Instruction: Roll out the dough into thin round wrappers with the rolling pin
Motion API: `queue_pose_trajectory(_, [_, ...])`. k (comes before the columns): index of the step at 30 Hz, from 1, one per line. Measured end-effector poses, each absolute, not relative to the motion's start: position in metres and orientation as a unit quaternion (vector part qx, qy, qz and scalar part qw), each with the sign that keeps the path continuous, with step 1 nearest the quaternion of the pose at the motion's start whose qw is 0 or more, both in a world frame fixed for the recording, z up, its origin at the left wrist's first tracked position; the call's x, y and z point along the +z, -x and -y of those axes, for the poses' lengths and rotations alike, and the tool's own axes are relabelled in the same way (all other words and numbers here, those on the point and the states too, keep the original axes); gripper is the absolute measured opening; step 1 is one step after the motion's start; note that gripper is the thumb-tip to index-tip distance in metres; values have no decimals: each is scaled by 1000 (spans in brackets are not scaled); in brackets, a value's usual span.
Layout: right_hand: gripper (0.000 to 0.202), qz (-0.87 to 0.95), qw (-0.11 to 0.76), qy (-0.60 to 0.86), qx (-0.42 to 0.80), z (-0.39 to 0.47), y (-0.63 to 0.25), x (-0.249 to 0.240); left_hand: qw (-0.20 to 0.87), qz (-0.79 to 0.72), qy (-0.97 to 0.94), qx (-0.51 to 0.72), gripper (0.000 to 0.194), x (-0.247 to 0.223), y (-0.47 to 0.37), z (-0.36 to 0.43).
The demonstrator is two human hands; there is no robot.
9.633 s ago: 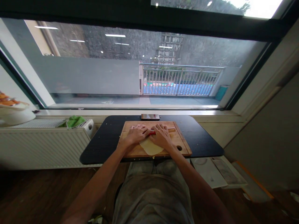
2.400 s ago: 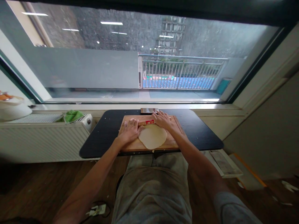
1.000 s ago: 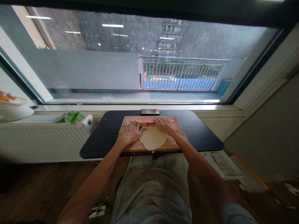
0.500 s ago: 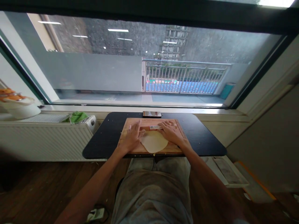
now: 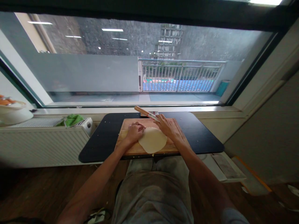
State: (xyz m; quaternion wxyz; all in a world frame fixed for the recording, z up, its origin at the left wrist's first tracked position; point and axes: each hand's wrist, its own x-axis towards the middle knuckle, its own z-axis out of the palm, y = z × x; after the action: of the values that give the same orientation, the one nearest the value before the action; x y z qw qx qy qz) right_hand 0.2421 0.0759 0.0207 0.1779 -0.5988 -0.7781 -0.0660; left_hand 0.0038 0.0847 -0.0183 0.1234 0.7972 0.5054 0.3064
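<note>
A flat, rounded sheet of dough lies on the wooden cutting board. My right hand grips the rolling pin near one end, holding it raised and tilted so that its free end points toward the window. A printed label shows on the pin. My left hand is at the dough's upper left edge, fingers closed together and seemingly pinching that edge. The fingertips are small in view, and part of the dough's left rim is hidden behind them.
The board stands on a black table against the window sill. A phone-like slab is behind the board, partly covered by the pin. At the left, a green cloth rests on a white radiator.
My right hand has lifted the rolling pin off the board and swung it up at a slant. My left hand has let go of the pin and closed at the dough's edge.
</note>
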Motion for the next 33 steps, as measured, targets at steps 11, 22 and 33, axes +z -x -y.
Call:
queue_pose_trajectory(11, [37,809,157,559,-92,-85,-243,-7,107,-499,-821,257,36,-14,-2,-76])
queue_pose_trajectory(22, [41,795,148,587,-19,-86,-237,3,110,-507,-820,240,39,-13,-4,-77])
queue_pose_trajectory(33, [51,818,114,562,42,-102,-228,31,110,-489,-829,249,40,-18,-2,-82])
